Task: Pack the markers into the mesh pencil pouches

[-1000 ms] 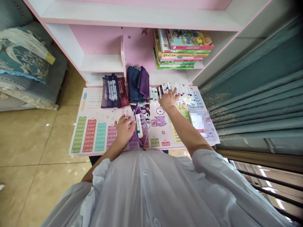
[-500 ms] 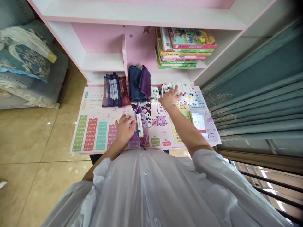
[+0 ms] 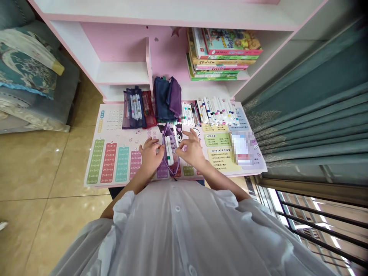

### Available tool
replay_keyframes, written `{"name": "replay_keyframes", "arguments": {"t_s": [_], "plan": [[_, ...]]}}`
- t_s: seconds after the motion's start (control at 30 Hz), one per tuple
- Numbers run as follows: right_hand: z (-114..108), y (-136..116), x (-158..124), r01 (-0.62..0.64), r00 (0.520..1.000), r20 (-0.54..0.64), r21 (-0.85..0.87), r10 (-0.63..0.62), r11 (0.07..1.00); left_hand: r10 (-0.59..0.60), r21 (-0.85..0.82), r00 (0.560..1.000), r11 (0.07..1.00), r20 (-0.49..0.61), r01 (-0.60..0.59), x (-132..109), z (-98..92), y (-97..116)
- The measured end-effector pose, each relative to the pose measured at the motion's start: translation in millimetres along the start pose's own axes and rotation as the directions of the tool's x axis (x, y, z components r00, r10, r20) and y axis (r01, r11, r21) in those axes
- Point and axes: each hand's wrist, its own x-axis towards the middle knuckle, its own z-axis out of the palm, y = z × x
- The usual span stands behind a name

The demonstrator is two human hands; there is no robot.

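Note:
A purple mesh pencil pouch (image 3: 176, 169) lies unzipped in front of me, with white markers (image 3: 169, 150) inside it. My left hand (image 3: 151, 155) is at the pouch's left edge, thumb and index finger closed on the rim. Between the thumb and index finger of my right hand (image 3: 191, 148) is a white marker (image 3: 175, 134), held lengthwise over the pouch's right side; the other fingers are spread. Behind it lies a row of white markers (image 3: 215, 110) with coloured bands, beside a smaller group of markers (image 3: 188, 114).
Dark blue and purple pouches (image 3: 165, 97) are stacked at the desk's back. To their left lie a navy mesh pouch (image 3: 134, 111) with markers and a red pouch (image 3: 148, 111). Books (image 3: 227, 53) fill part of the shelf. A phone (image 3: 243, 148) lies at the right.
My right hand has come from the marker row back to the pouch, now with a white marker in its fingers. My left hand has stayed at the pouch's edge.

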Motion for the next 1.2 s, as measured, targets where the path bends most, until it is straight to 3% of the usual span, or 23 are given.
{"name": "replay_keyframes", "arguments": {"t_s": [0.2,0.6,1.03,1.2], "plan": [[19,-14,-19,0.032,0.999,0.023,-0.13,-0.029,0.991,0.01,0.006,1.0,1.0,-0.009,-0.01,0,0.5,-1],[26,-31,-14,0.008,0.979,0.199,-0.269,0.047,0.963,0.015,0.038,1.0,0.999,-0.004,-0.015,1,3.5,-3],[31,-26,-14,0.037,0.983,0.181,-0.278,0.014,0.96,0.016,0.022,1.0,1.0,0.003,-0.016,2,3.2,-1],[20,-10,0,0.038,0.999,0.021,-0.178,-0.035,0.983,0.011,0.007,1.0,1.0,0.0,-0.011,1,3.6,-2]]}}
